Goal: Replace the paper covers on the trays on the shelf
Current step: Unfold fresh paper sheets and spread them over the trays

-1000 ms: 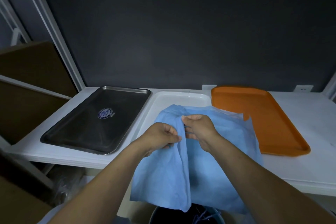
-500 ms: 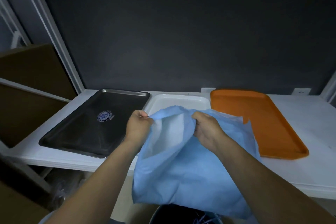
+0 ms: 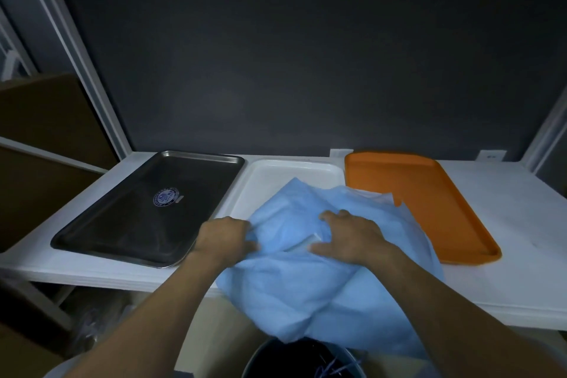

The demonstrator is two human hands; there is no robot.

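Together: left hand (image 3: pixel 225 236) grips cover (image 3: pixel 291 291), right hand (image 3: pixel 349 238) presses.

Dim, soft-focus wide-angle view, bowed edges
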